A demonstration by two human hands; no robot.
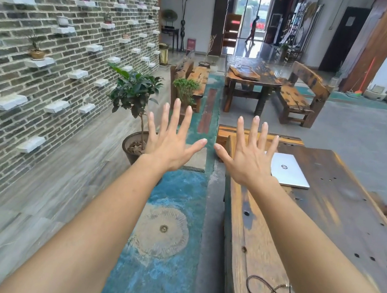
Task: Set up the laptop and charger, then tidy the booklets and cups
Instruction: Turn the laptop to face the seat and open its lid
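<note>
both hands, left hand (171, 147) and right hand (251, 160), spread their fingers wide, holding nothing; the closed laptop (290, 170) lies on the wooden table (341, 215) just beside the right hand's fingers.

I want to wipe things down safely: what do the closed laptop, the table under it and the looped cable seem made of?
Laptop: silver lid with a soft matte sheen, likely metal or metal-look plastic.
Table: thick old wood, with visible grain, patchy dark stain and small holes.
Cable: thin, dark, flexible loops, probably rubber or plastic sheathed; too small to be sure.
</note>
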